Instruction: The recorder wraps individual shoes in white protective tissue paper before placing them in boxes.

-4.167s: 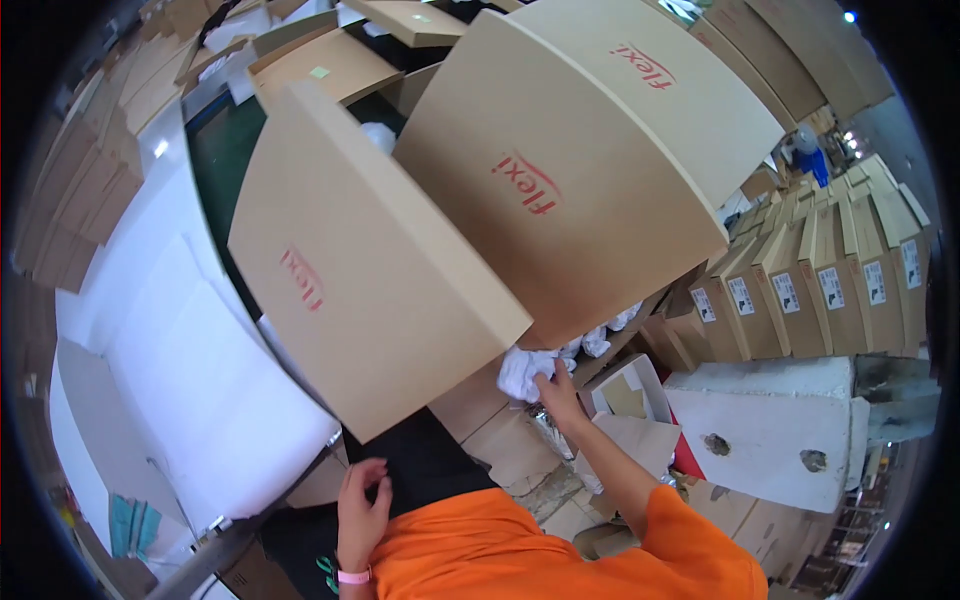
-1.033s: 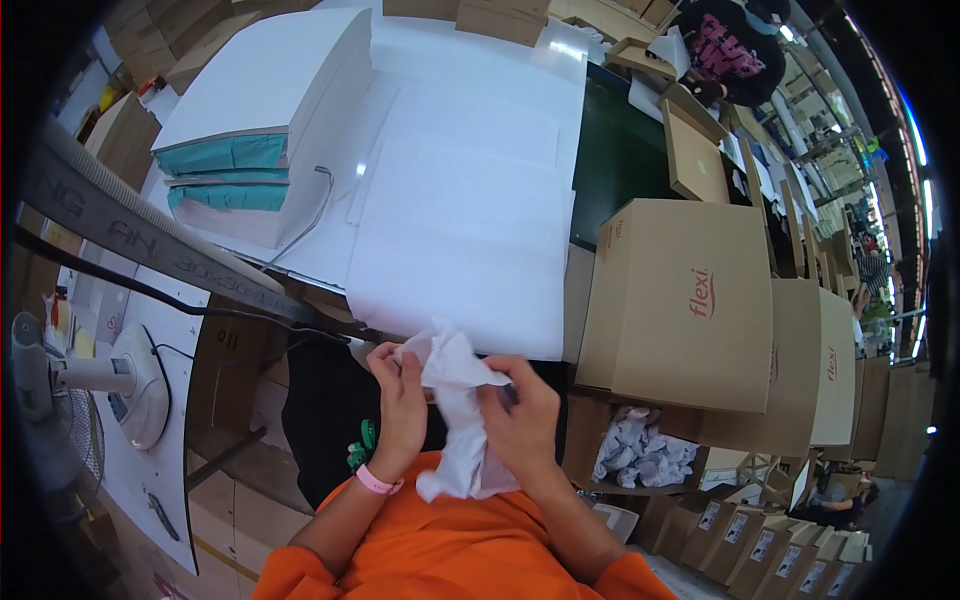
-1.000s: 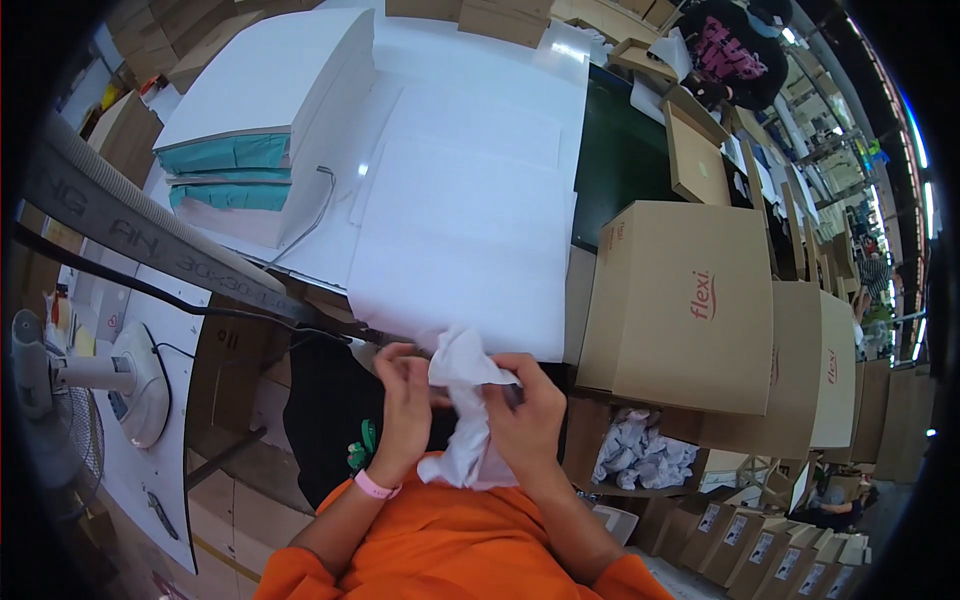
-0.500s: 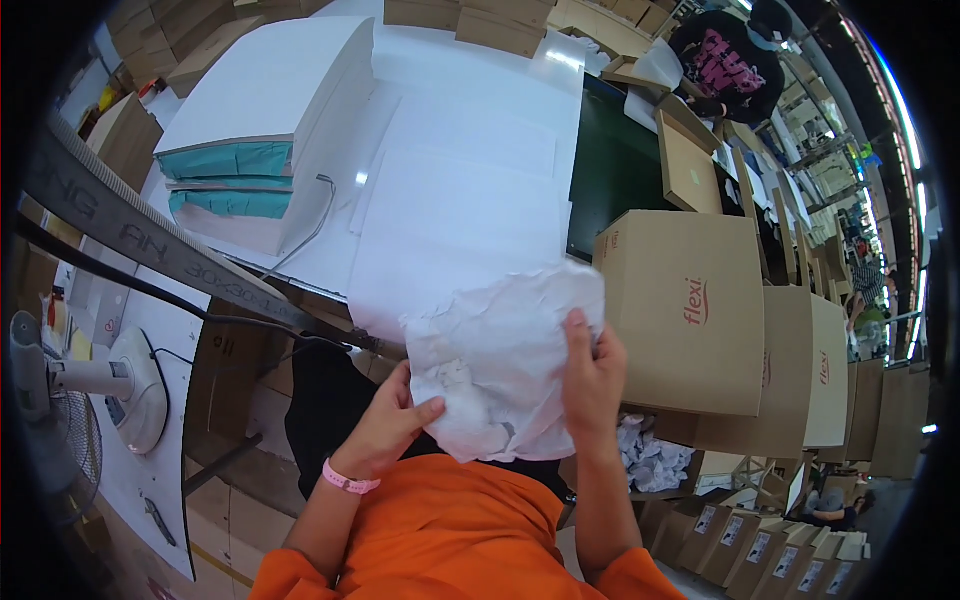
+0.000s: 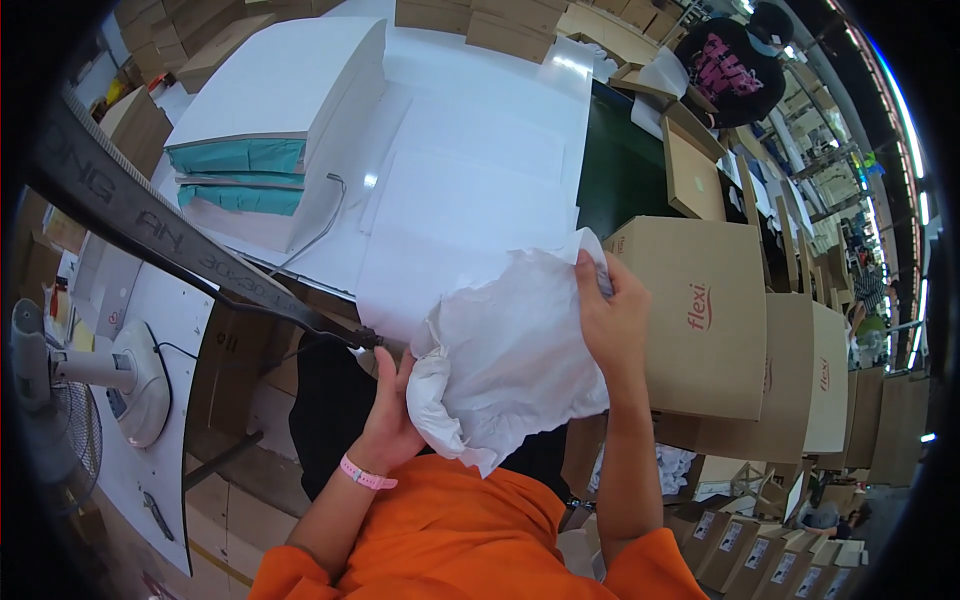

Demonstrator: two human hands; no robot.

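A crumpled sheet of white tissue paper (image 5: 520, 350) is spread open between my hands, in front of my orange shirt. My left hand (image 5: 390, 415) grips its bunched lower left part, a pink band on that wrist. My right hand (image 5: 612, 305) pinches the sheet's upper right corner, held up beside a brown cardboard box (image 5: 700, 320). The paper hangs over the near edge of a white work table (image 5: 470, 170).
A stack of white and teal boxes (image 5: 275, 150) sits on the table at the left. Several brown cartons (image 5: 815, 380) line the right side. A standing fan (image 5: 60, 400) is at lower left. Another person in a black shirt (image 5: 735, 65) works at the far right.
The paper was a small wad held in both hands a second ago. My right hand has pulled up and right, and the sheet has opened out wide.
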